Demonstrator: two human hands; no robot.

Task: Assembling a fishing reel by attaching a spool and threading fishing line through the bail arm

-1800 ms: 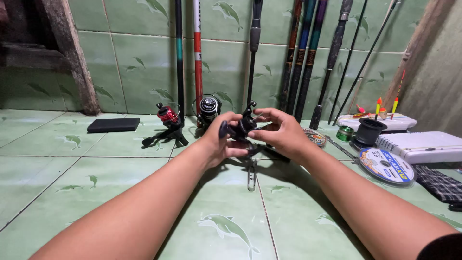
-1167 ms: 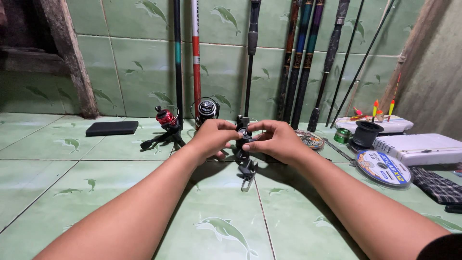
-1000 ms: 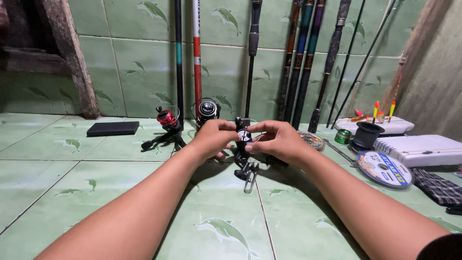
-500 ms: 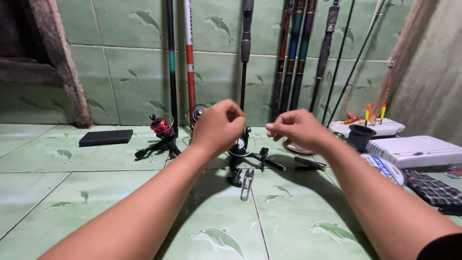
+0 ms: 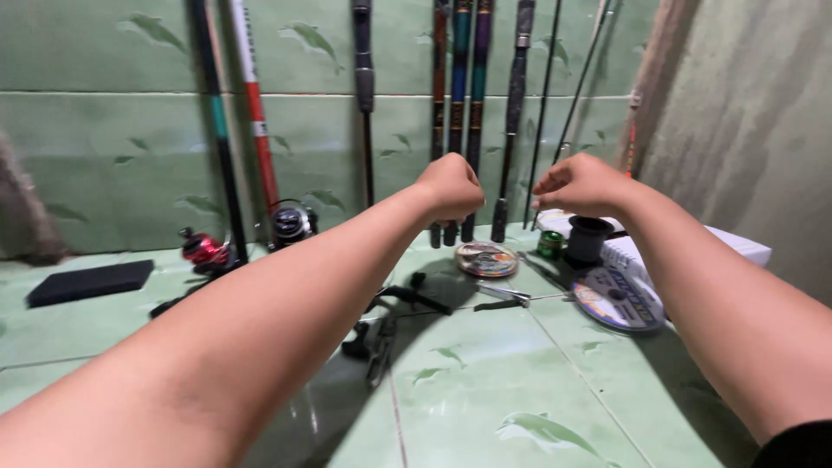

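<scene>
Hands raised over floor: left hand [image 5: 451,186] fisted, right hand [image 5: 579,184] pinched shut, contents not visible. Black reel [image 5: 381,322] lay at 6 o'clock below left hand.

Both arms reach forward, raised and level. The left hand [image 5: 451,186] is curled into a loose fist; the right hand [image 5: 579,184] is pinched shut, wrist bent, a gap between them.

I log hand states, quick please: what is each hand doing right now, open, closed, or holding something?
Left hand: raised, closed in a fist; whether it holds anything cannot be told.
Right hand: raised, fingers pinched shut; nothing visible in them.
</scene>
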